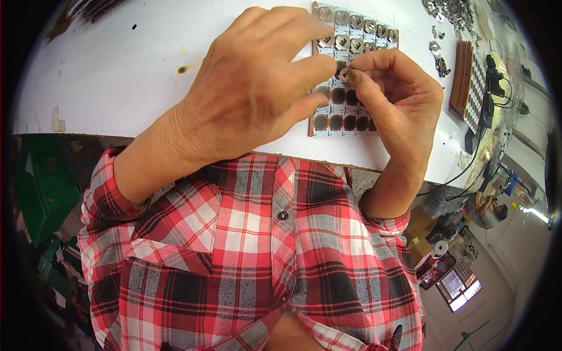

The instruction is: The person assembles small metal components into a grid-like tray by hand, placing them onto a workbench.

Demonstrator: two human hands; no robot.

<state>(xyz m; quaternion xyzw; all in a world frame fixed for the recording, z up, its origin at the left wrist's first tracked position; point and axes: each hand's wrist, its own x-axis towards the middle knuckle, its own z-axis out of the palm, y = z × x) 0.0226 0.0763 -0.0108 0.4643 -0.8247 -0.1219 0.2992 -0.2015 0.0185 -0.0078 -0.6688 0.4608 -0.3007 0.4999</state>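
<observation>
A panel of small circuit boards [355,128] lies on the white table in front of me. Silver metal clips [357,45] sit on its far rows, while the nearer rows show bare dark round pads. My right hand [404,96] is closed in a pinch over the middle of the panel, thumb and forefinger on a small silver metal clip [344,74]. Just left of it, my left hand [252,88] hovers over the panel's left edge, slightly blurred, fingers apart. I see nothing in the left hand; it covers part of the panel.
Loose metal clips [453,17] are heaped at the far right of the white table [117,88]. A stack of circuit board panels [468,82] stands right of my right hand, beside black cables [497,88]. A green bin [47,187] is below the table's left edge. Another person [489,213] is in the background.
</observation>
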